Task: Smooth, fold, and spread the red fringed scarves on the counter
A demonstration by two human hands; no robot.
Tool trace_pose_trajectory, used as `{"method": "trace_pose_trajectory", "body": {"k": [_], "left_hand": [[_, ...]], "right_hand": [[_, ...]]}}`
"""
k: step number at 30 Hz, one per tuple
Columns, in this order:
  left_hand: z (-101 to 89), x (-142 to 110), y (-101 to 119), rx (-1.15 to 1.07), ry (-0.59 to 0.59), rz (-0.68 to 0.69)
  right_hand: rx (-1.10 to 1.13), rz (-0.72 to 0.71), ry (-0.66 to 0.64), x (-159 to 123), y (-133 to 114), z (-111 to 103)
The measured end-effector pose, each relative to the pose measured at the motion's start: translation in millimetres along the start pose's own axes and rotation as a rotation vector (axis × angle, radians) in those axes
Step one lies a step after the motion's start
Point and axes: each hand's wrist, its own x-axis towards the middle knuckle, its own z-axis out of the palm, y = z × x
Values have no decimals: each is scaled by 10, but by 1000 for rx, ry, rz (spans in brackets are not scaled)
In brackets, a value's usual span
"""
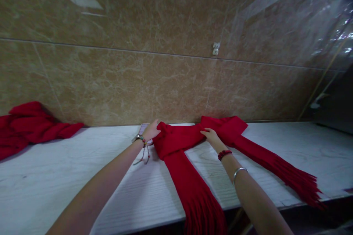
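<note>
A red fringed scarf (182,137) lies bent across the white table, its two tails angling toward the front edge. One fringed end (205,209) hangs over that edge, and the other fringe (300,181) reaches it farther right. My left hand (151,131) grips the scarf's left folded corner; some fingertips are hidden by the cloth. At the middle of the crosswise stretch, my right hand (211,136) pinches the scarf's near edge. Partly behind my left wrist lies a flat, phone-like object (143,128).
A heap of red cloth (30,128) lies at the table's left end. Behind the white wood-grain table (116,191) rises a brown marbled wall (124,80) with a white socket (216,48). Something dark and boxy (335,99) stands at the right end.
</note>
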Motion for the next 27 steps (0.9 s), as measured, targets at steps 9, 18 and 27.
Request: {"method": "trace_pose_trajectory", "body": {"k": [9,18,27], "left_hand": [[28,141,132,87,-84,-134],[-328,275,414,-172,-323,-103],[-113,617,1012,-451,-518,71]], "right_hand": [[57,75,18,-53,-25,8],[238,50,24,-6,-594,-207],[311,-57,105,295,-1322,-974]]}}
